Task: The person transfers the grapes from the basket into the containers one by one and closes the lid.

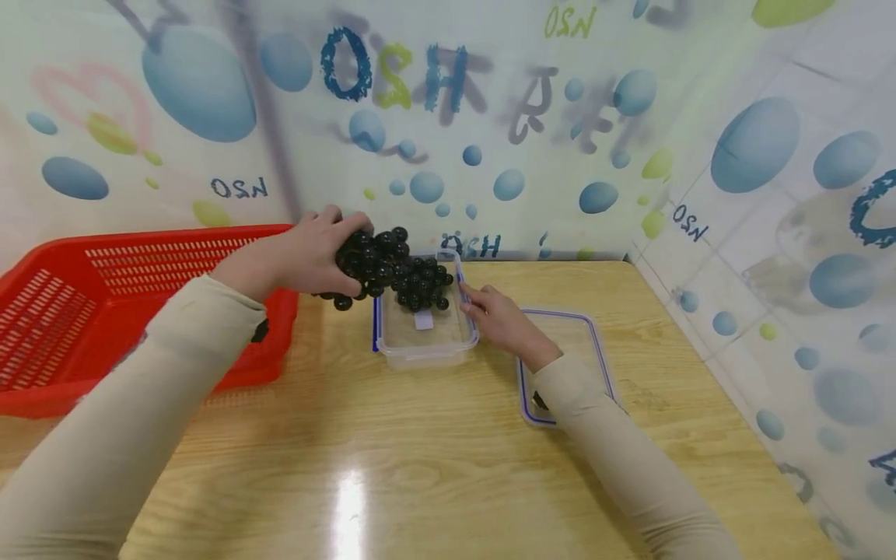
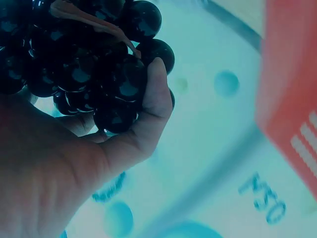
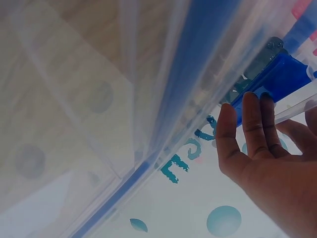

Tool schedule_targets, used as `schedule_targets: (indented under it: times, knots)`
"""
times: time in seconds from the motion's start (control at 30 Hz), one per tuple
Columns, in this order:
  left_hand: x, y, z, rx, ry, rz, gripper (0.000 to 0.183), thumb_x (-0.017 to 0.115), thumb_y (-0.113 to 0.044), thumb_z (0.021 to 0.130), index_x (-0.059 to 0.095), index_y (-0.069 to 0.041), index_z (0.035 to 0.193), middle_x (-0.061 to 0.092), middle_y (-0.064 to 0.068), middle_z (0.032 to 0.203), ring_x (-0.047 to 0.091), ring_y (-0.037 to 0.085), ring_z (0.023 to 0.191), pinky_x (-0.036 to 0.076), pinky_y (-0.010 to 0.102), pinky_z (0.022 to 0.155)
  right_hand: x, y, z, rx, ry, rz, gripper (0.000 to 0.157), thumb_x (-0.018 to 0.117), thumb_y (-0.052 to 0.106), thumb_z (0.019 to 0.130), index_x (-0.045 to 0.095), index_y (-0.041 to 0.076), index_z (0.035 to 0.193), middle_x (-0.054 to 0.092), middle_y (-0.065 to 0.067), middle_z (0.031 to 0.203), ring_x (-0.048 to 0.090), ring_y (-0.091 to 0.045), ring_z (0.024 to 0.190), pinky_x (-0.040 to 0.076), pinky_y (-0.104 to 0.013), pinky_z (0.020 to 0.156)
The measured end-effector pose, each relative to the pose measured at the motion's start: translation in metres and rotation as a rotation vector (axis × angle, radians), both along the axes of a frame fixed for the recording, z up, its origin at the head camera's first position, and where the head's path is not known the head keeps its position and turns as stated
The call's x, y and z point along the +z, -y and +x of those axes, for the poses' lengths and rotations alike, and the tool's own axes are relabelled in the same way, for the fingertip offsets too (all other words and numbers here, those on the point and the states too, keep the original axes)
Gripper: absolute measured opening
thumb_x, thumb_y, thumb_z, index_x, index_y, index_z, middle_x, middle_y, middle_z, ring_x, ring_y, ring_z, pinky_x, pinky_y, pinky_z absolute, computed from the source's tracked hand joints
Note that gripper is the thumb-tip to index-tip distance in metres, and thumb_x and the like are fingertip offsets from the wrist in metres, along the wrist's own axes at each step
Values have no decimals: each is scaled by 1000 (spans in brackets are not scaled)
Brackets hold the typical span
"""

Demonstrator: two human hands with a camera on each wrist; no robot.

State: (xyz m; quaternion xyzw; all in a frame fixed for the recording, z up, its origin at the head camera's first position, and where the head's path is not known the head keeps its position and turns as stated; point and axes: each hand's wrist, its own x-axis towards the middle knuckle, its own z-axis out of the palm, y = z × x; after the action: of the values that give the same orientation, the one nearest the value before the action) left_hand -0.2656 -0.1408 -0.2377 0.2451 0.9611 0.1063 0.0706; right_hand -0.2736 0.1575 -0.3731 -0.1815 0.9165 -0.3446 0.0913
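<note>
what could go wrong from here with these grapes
Some grapes in the left hand hang outside the left rim of the clear container, so they might drop onto the table. The right hand is at the container's right edge, so a bump could shift it. The right sleeve crosses over the lid and might drag it.

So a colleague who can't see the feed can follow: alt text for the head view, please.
The left hand holds dark grapes that reach over a clear container on a wooden table, while the right hand touches the container's right edge. A red basket stands at left; a clear, blue-edged lid lies at right, partly behind the right sleeve.
</note>
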Motion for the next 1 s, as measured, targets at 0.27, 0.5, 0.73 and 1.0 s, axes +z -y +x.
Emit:
schedule_targets:
  times: [0.27, 0.5, 0.73, 1.0]
  knots:
    - [-23, -40, -8, -44, 55, -48, 72, 74, -31, 80, 37, -20, 141, 36, 20, 131, 35, 40, 112, 46, 56, 84, -3, -2, -1, -2, -34, 20, 50, 43, 25, 107, 32, 10, 153, 47, -10, 95, 41, -22, 72, 38, -34, 64]
    - [-41, -62, -13, -99, 82, -104, 74, 74, -33, 80, 37, -21, 142, 35, 21, 133, 34, 42, 116, 44, 57, 89, -1, -2, 0, -5, -39, 30, 49, 43, 24, 107, 33, 11, 153, 49, -11, 97, 44, -23, 75, 39, -35, 66]
    - [-57, -79, -14, -139, 137, -147, 80, 75, -34, 82, 34, -23, 149, 25, 25, 148, 25, 48, 134, 40, 61, 97, -1, 0, -2, -19, -49, 57, 44, 40, 16, 107, 39, 9, 151, 52, -11, 103, 50, -23, 81, 45, -36, 71]
    - [-76, -88, -16, -159, 160, -202, 82, 73, -34, 88, 28, -25, 156, 18, 21, 156, 17, 43, 141, 39, 59, 101, 1, 2, -2, -26, -42, 77, 48, 36, 8, 106, 34, 13, 153, 51, -12, 104, 47, -24, 77, 42, -35, 68]
